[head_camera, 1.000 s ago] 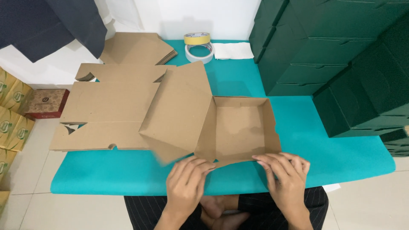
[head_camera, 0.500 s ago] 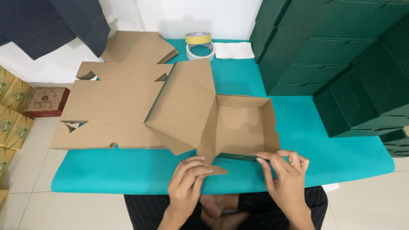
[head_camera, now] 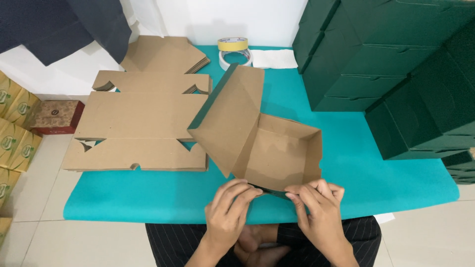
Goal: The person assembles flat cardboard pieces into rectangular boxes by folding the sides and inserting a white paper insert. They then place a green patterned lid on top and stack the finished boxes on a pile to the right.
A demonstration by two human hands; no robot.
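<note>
one half-folded cardboard box [head_camera: 277, 148], brown inside and dark green outside, sits at the lower middle of the frame on the teal table [head_camera: 148, 198], its open side up and its lid flap leaning up and to the left so the inside is easy to reach. the left hand [head_camera: 228, 207] and the right hand [head_camera: 316, 207] meet at the box's near wall, at the table's front edge: the fingers of both are curled and pinched on the narrow dark green front flap [head_camera: 271, 192], one hand at each end, seemingly to keep the strip level along its crease. to the left lies one stack of flat box blanks [head_camera: 138, 133], brown side up and within arm's reach; how many sheets it holds cannot be told. behind it, at the upper left, a second, smaller pile of blanks [head_camera: 166, 54] is fanned. two rolls of tape [head_camera: 233, 52], one yellow resting on one white, stand at the upper middle beside one folded white cloth [head_camera: 282, 58]. finished green boxes [head_camera: 396, 64] are stacked at the upper right, at least six showing. patterned cartons [head_camera: 15, 128] stand on the floor at the left edge.
</note>
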